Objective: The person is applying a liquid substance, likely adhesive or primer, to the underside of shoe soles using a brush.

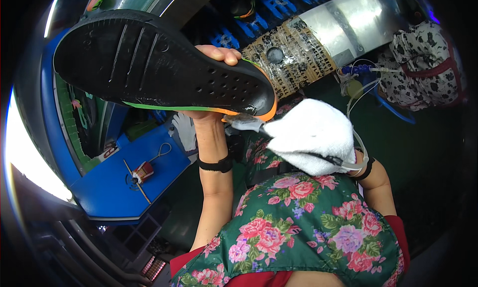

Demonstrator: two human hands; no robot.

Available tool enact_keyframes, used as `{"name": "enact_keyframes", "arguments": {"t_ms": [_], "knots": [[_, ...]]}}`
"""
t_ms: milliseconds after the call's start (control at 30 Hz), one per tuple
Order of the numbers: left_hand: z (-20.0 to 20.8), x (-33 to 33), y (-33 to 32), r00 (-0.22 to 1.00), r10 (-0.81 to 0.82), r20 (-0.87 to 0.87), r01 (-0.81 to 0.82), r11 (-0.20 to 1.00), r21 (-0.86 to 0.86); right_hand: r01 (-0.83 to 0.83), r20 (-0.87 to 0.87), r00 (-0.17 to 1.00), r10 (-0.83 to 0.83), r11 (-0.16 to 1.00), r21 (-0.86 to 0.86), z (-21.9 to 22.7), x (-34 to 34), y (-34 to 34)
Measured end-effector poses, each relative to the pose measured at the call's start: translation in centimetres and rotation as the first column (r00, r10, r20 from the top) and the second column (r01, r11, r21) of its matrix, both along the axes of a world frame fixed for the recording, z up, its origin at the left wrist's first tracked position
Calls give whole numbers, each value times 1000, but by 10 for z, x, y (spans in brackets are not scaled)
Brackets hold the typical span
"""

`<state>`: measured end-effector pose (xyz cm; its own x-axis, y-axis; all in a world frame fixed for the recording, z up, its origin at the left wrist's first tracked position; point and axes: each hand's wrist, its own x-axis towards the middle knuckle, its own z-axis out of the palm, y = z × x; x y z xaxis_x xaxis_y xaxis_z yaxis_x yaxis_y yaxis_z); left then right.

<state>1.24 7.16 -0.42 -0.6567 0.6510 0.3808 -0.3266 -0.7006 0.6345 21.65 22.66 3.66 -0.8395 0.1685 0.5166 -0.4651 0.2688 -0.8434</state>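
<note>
My left hand [219, 54] is closed around the middle of a large black shoe sole [149, 63]. The sole has a green and orange rim, grooves toward one end and small holes toward the other. A white towelling cloth [311, 130] covers my right hand, whose fingers are hidden. Out of the cloth sticks a brush [244, 121] with a dark tip and a pale collar, close against the orange rim; whether it touches I cannot tell. A thin clear tube [359, 142] runs up beside the cloth.
A blue table [104, 187] at the left carries a small reddish block with a stick and wire loop. A white glove [184, 130] lies beside it. Ahead stands a metal machine cover [348, 25] wrapped in brown taped paper. A spotted fabric bag [423, 63] sits at the right.
</note>
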Motion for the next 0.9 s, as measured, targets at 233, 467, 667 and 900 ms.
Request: {"name": "enact_keyframes", "arguments": {"t_ms": [233, 467, 667, 900], "knots": [[-1, 3, 1, 1000, 13, 23, -13, 1000, 6, 56, 53, 997, -52, 996, -63, 6, 0, 6], [6, -2, -4, 999, -13, -48, 9, 996, -86, 126, 139, 982, -125, 992, 0, -1, 4, 7], [10, -2, 0, 998, -54, -28, 51, 995, -87, -15, 146, 988, 53, 967, -253, -8, -1, 8], [7, -9, 3, 996, -81, -45, 78, 995, -61, 22, 82, 996, -22, 1000, -5, -8, -2, 8]]}}
